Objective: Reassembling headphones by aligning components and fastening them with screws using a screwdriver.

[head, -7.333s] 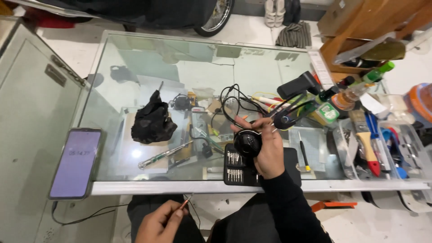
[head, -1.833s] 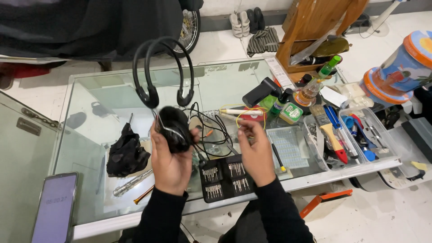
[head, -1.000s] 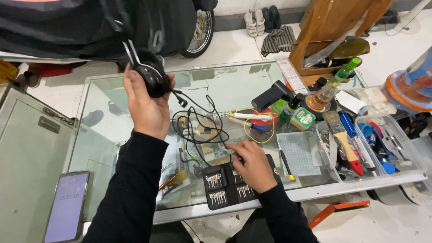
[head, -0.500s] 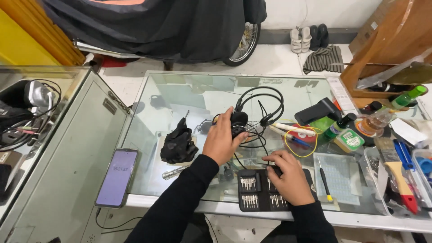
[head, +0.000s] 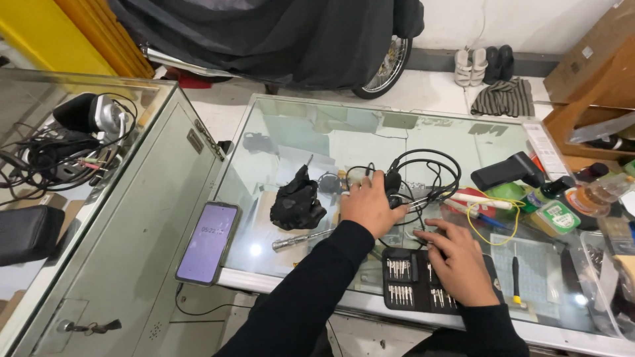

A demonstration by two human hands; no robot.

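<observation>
Black headphones (head: 423, 173) with a tangled cable lie on the glass table (head: 317, 142). My left hand (head: 367, 203) rests on one ear cup, pressing it down against the glass. My right hand (head: 456, 261) lies flat, fingers spread, over an open black case of screwdriver bits (head: 405, 287) near the table's front edge. A metal screwdriver handle (head: 299, 239) lies left of my left hand, below a crumpled black cloth (head: 297, 203).
A lit phone (head: 208, 241) lies at the front left corner. A black scanner (head: 506, 170), bottles, a yellow wire and small tools crowd the right side. A glass cabinet on the left holds cables and a grey device (head: 92, 114). A covered motorbike stands behind.
My left hand has brought the headphones down from the air onto the glass. My right hand has settled on the bit case. The view has swung left.
</observation>
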